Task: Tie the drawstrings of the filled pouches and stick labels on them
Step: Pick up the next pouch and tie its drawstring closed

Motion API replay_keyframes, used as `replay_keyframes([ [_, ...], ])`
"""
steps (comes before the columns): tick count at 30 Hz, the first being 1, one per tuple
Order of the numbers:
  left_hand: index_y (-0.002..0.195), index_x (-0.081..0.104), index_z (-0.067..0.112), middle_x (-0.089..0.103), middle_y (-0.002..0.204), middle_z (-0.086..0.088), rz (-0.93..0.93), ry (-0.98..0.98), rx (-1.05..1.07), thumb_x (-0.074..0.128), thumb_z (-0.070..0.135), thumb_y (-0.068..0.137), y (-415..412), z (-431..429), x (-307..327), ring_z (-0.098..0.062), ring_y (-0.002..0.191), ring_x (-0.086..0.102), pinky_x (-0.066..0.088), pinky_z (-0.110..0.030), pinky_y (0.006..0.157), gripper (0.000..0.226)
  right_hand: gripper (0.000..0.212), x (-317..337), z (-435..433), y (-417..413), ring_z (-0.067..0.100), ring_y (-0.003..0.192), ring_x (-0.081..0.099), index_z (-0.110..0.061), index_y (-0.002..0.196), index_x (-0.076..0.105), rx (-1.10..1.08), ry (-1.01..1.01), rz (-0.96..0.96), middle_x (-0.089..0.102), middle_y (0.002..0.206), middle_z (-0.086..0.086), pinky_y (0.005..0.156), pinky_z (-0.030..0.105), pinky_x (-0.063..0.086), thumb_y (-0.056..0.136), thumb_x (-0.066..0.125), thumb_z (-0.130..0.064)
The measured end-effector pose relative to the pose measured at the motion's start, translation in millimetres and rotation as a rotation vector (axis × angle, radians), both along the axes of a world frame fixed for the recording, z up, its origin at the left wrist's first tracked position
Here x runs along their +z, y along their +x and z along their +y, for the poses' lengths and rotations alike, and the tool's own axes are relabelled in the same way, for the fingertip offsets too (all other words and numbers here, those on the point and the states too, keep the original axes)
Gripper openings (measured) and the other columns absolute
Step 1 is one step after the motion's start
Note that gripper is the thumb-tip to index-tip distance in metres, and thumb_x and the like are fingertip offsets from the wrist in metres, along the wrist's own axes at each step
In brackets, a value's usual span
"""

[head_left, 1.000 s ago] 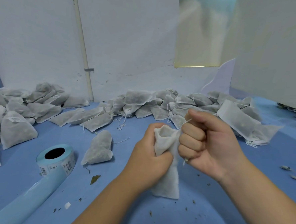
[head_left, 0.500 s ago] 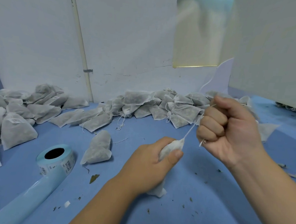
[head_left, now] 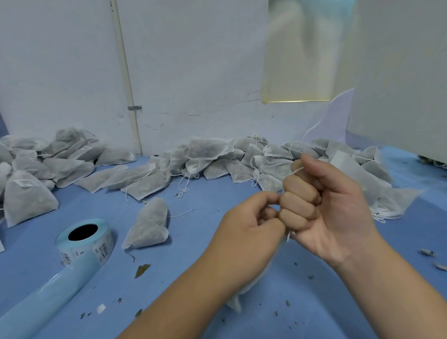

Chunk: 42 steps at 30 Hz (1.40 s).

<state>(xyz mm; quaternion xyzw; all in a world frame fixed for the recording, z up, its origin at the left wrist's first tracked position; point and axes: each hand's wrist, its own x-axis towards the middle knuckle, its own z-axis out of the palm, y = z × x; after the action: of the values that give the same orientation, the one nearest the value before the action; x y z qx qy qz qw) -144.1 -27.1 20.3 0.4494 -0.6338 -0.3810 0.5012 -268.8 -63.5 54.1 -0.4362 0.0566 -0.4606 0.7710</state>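
I am gripping the pouch [head_left: 236,300] in my left hand [head_left: 247,231], fingers curled round it; my hand and wrist are hiding nearly all of it, and only a blurred lower corner is showing beneath them, over the blue table [head_left: 312,326]. My right hand [head_left: 330,210] is clenching the drawstring [head_left: 295,170], knuckles touching the left; the cord seems to be running through the fist, one end poking out below

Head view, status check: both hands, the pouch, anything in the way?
Left hand grips pouch neck; right hand fisted round drawstring, hands touching. Pouch hangs under left hand, mostly hidden. Label roll lies off left, apart.
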Motion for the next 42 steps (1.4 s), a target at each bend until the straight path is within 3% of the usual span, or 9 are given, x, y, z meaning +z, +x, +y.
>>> replay_keyframes([
  [3,0.082,0.070,0.031,0.055,0.054,0.006,0.010,0.067,0.027,0.039,0.020,0.067,3.1,-1.3,-0.7,-0.012,0.050,0.043,0.035,-0.027,0.049,0.036,0.046,0.8,-2.2,-5.6,0.011,0.040,0.008,-0.024,0.054,0.021,0.014,0.034,-0.024,0.010,0.050,-0.006,0.038,0.021,0.009,0.071,0.064,-0.025],
  [9,0.051,0.060,0.018,0.046,0.049,-0.002,0.040,0.106,0.001,0.048,0.025,0.067,33.4,-5.3,16.2,-0.015,0.042,0.035,0.033,-0.025,0.049,0.021,0.034,-0.8,-11.3,-15.1,0.011,0.041,0.005,-0.021,0.049,0.031,-0.149,0.068,0.062,0.007,0.051,-0.006,0.039,0.020,0.007,0.072,0.055,-0.028],
  [16,0.055,0.060,0.011,0.044,0.050,-0.004,0.207,0.226,-0.325,0.061,0.027,0.065,59.7,-2.0,29.3,-0.014,0.040,0.033,0.036,-0.026,0.046,0.018,0.020,-5.8,-17.1,-22.4,0.011,0.042,0.007,-0.016,0.055,0.051,-0.223,-0.017,0.215,0.008,0.056,-0.004,0.041,0.019,0.011,0.069,0.060,-0.027],
  [21,0.060,0.068,0.009,0.050,0.050,-0.006,0.140,0.234,-0.384,0.057,0.018,0.076,68.6,-1.2,29.9,-0.013,0.041,0.038,0.042,-0.025,0.050,0.022,0.031,-13.6,-26.4,-28.8,0.010,0.043,0.006,-0.017,0.066,0.029,-0.335,-0.072,0.261,0.008,0.054,-0.006,0.041,0.019,0.010,0.074,0.058,-0.023],
  [25,0.064,0.071,0.009,0.054,0.052,-0.003,0.247,0.208,-0.426,0.064,0.026,0.069,66.3,-2.3,28.8,-0.012,0.042,0.042,0.043,-0.025,0.050,0.018,0.020,-24.1,-31.2,-22.6,0.006,0.040,0.013,-0.014,0.062,0.056,-0.449,-0.123,0.393,0.017,0.050,-0.007,0.040,0.016,0.013,0.080,0.058,-0.020],
  [29,0.070,0.075,0.009,0.052,0.053,0.001,0.414,0.176,-0.377,0.066,0.021,0.070,66.2,-5.0,30.0,-0.009,0.042,0.040,0.039,-0.022,0.046,0.015,0.017,-32.6,-30.9,-11.0,0.010,0.039,0.017,-0.008,0.074,0.056,-0.550,-0.157,0.651,0.024,0.047,-0.004,0.038,0.016,0.018,0.090,0.061,-0.014],
  [35,0.079,0.079,0.010,0.051,0.057,0.002,0.647,0.111,-0.151,0.064,0.016,0.076,68.0,-9.0,32.2,-0.007,0.043,0.039,0.036,-0.020,0.042,0.017,0.022,-33.0,-13.2,12.9,0.008,0.037,0.027,-0.011,0.072,0.059,-0.624,-0.377,0.942,0.035,0.043,-0.010,0.039,0.017,0.025,0.088,0.067,-0.023],
  [39,0.085,0.081,0.012,0.050,0.057,0.003,0.488,0.057,0.131,0.061,0.014,0.089,73.6,-13.0,29.3,-0.008,0.044,0.039,0.039,-0.020,0.044,0.020,0.027,-29.1,0.3,20.3,0.003,0.038,0.028,-0.018,0.064,0.055,-0.598,-0.569,0.977,0.035,0.042,-0.015,0.040,0.012,0.024,0.088,0.067,-0.021],
  [42,0.082,0.081,0.021,0.052,0.056,0.006,0.215,-0.009,0.288,0.065,0.020,0.088,76.2,-13.1,27.4,-0.010,0.046,0.042,0.041,-0.024,0.055,0.017,0.031,-21.6,6.1,17.6,0.008,0.042,0.025,-0.020,0.060,0.054,-0.489,-0.557,0.875,0.032,0.045,-0.010,0.041,0.015,0.022,0.086,0.070,-0.020],
])
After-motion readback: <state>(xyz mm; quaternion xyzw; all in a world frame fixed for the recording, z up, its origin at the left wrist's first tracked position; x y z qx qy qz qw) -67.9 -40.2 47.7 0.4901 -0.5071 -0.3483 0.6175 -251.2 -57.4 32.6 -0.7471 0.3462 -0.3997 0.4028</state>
